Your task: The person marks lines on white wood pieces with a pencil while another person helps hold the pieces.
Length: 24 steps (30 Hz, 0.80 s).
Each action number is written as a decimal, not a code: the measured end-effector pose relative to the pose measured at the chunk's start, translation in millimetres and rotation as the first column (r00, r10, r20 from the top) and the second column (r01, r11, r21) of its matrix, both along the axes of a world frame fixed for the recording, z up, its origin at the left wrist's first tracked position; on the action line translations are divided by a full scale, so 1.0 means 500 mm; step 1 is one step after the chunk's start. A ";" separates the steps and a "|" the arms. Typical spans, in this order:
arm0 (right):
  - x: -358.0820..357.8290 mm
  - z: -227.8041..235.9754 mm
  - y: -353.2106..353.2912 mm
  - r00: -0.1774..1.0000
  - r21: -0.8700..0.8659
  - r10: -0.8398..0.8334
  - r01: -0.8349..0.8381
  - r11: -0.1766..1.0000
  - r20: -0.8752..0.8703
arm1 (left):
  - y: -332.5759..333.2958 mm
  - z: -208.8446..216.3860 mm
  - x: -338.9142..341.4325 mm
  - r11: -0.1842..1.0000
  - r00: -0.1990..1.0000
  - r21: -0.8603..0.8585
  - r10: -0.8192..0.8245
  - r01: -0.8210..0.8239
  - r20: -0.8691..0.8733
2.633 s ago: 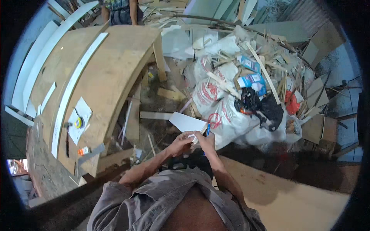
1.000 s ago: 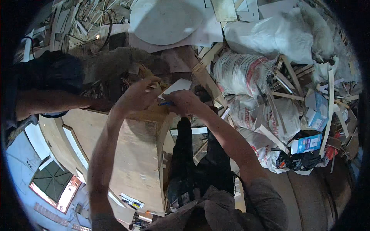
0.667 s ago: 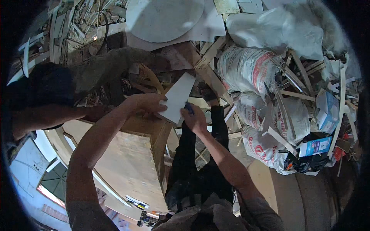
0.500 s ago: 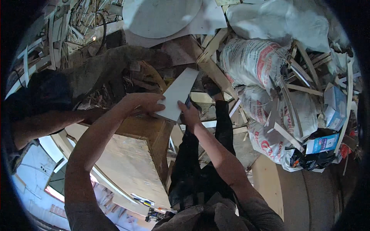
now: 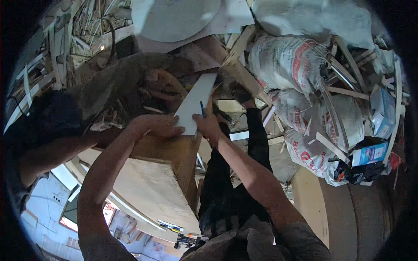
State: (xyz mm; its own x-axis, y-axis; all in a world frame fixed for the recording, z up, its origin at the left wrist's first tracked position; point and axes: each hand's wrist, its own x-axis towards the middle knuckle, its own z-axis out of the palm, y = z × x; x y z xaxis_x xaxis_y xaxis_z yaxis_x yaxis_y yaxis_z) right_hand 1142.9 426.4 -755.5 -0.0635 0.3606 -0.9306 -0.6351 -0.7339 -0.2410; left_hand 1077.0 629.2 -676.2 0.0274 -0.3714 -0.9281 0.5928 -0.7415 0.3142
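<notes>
A long white board (image 5: 197, 100), narrower toward its far end, lies over the corner of a wooden box (image 5: 183, 163). My left hand (image 5: 162, 126) grips its near left edge, thumb on top and fingers partly hidden. On the opposite edge is my right hand (image 5: 210, 128), closed around a slim blue pen (image 5: 202, 109) that points up and away. The right thumb touches the board's edge, while the other fingers are mostly out of sight.
At the left a co-worker's forearm (image 5: 61, 152) reaches toward the box's far side. Printed white sacks (image 5: 287, 61) and wood offcuts (image 5: 333, 111) pile up at the right, beside a blue-and-white carton (image 5: 370, 154). A round pale panel (image 5: 174, 19) lies at the back.
The board has come down and slightly left toward the box, held in both hands. In my right hand the pen now stands out more clearly above the fingers.
</notes>
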 end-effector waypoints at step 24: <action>0.050 0.006 -0.038 0.950 0.102 0.220 -0.247 0.964 0.221 | 0.009 -0.010 -0.026 0.988 0.989 0.046 0.148 -0.147 -0.020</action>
